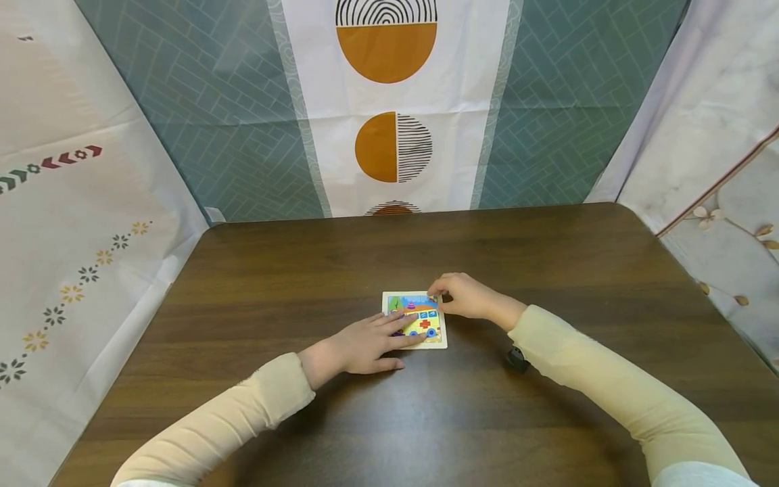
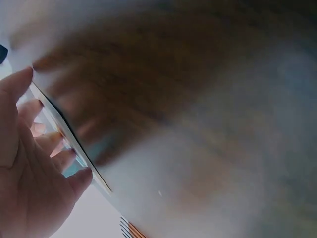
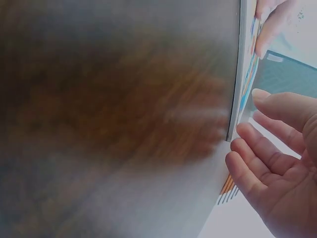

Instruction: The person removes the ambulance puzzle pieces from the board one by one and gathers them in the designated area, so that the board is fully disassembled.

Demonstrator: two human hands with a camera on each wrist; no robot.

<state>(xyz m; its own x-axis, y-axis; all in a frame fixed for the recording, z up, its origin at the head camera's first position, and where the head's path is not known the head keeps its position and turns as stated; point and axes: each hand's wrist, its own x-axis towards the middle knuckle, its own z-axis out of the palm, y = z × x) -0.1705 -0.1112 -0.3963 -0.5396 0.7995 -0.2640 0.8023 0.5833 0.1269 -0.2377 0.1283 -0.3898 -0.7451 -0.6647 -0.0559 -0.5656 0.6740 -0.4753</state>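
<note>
A small wooden picture puzzle (image 1: pixel 435 341) with a pale frame lies on the dark wooden table; it shows a yellow vehicle with a red cross and blue wheels. My left hand (image 1: pixel 372 341) rests over its left part, fingers straight and spread, hiding some of the picture. At the far right corner, the thumb and curled forefinger of my right hand (image 1: pixel 467 296) pinch at the puzzle and cover that corner. Side-on in the right wrist view, the right thumb (image 3: pixel 270 101) is at the picture face of the board (image 3: pixel 241 69).
The brown table (image 1: pixel 292 270) stretches out around the puzzle. A dark wrist device (image 1: pixel 517 360) hangs under the right cuff. Patterned cloths surround the table: a green and white one (image 1: pixel 243 101) behind, a pale one (image 1: pixel 79 223) at left, another (image 1: pixel 718 88) at right.
</note>
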